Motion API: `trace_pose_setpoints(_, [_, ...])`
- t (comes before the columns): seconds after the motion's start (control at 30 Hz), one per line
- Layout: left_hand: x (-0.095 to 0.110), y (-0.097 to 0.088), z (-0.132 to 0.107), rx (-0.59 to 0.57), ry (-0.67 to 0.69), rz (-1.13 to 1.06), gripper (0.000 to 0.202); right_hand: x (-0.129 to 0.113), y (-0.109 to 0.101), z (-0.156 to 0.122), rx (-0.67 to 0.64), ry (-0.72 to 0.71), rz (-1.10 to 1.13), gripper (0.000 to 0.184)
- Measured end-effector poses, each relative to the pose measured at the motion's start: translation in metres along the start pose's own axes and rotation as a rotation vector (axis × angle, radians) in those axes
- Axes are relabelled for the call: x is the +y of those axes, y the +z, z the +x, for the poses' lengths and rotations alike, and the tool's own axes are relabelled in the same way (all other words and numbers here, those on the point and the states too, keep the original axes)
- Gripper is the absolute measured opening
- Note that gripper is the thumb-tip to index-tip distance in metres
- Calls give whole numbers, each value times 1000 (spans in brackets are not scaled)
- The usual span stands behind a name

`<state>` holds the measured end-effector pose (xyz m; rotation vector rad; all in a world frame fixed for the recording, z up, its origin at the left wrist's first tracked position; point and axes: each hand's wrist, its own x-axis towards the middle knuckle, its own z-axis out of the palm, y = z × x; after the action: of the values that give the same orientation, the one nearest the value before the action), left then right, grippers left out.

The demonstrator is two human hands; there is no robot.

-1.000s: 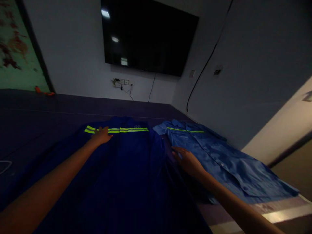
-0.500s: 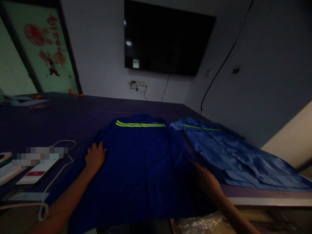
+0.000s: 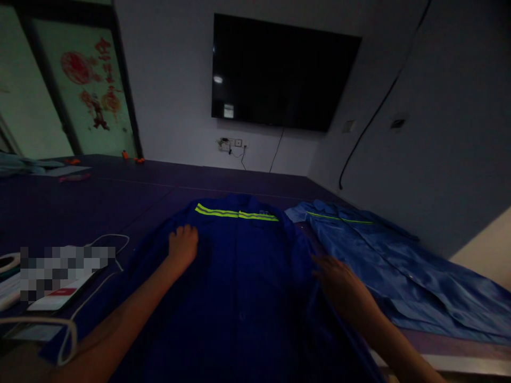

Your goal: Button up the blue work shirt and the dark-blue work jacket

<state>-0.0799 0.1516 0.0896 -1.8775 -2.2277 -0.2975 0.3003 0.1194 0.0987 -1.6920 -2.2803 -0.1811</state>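
Note:
A dark blue work jacket [image 3: 255, 276] with a yellow-green reflective stripe across the chest is spread front up before me, collar away from me. Above the left side of its chest is my left hand [image 3: 183, 247], back up, its fingers loosely bent and its fingertips hidden. No cloth shows in its grasp. My right hand [image 3: 339, 282] is at the jacket's right sleeve, fingers reaching forward and slightly apart, nearly touching or touching the cloth. To the right lies a lighter blue jacket [image 3: 383, 260] with a thin yellow-green stripe.
On the left of the purple table [image 3: 112, 202] are a phone [image 3: 56, 298], a white cable [image 3: 96, 290] and a tape roll [image 3: 8, 261]. Small orange things [image 3: 139, 160] sit at the far edge. A large dark television [image 3: 283, 74] hangs on the wall.
My left hand has moved inward from the jacket's left edge onto its chest area, and its fingers are less spread. My right hand stays by the right sleeve. The jacket's lower part reaches nearer me.

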Motion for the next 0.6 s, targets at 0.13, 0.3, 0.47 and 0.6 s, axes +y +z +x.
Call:
trace_pose_setpoints(0.13, [69,14,61,-59,89,-467,28,-67,13,130,-62,9,279,34])
trace_pose_setpoints(0.3, [112,59,110,-70,1,-529,30,-110,91,212,-49,179,309,34])
trace_pose_setpoints(0.47, [121,92,132,-61,-68,-522,28,-110,146,232,29,188,300,22])
trace_pose_setpoints(0.6, [127,102,144,-82,-93,-517,27,-104,164,246,48,151,302,19])
